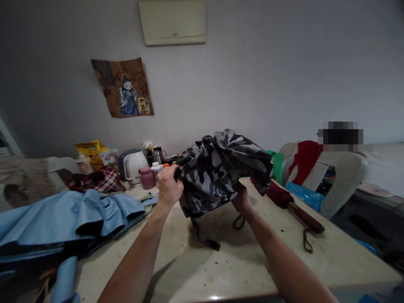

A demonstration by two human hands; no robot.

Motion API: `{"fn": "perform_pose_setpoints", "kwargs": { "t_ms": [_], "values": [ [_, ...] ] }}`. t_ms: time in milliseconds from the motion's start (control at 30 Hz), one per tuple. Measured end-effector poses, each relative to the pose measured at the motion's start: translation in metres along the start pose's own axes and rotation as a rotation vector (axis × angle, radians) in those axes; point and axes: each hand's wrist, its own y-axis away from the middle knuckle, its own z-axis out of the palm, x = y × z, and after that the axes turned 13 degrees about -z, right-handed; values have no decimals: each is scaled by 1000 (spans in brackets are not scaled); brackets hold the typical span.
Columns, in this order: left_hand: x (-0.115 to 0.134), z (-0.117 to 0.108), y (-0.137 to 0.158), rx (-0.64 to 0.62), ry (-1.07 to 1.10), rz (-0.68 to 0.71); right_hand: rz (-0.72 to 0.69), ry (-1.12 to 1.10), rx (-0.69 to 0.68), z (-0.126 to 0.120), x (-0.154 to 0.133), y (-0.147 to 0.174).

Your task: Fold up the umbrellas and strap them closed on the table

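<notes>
Hands (170, 184) (241, 198) grip camouflage umbrella (212, 179); poster (126, 94) bears characters (142, 104).

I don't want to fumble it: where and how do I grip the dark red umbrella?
The dark red umbrella is probably best gripped by its brown handle, right hand coming from the near side and from above: it lies flat, with the bare handle pointing toward you and rightward.

**Your table (189, 277), left to right**

Between your left hand (170, 185) and right hand (241, 198), an umbrella (208, 176) sits over the table's middle. A fabric bundle (63, 214) lies to the left; another umbrella (279, 195) lies to the right, near a chair (342, 181). Far left, a jar (147, 179) stands just before a kettle (138, 168). Behind the table, the wall (268, 63) holds a poster (128, 90), left of an air conditioner (173, 23).
</notes>
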Motion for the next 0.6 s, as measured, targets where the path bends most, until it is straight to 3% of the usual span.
{"fn": "perform_pose_setpoints", "kwargs": {
  "t_ms": [233, 467, 600],
  "values": [
    [-4, -13, -3, 76, 19, 3, 117, -92, -111, 0, -13, 6],
    [-15, -15, -13, 60, 55, -70, 134, -48, -194, 3, -14, 6],
    [-20, -15, -19, 74, 87, -117, 72, -71, -246, -5, -25, 12]
  ]
}}
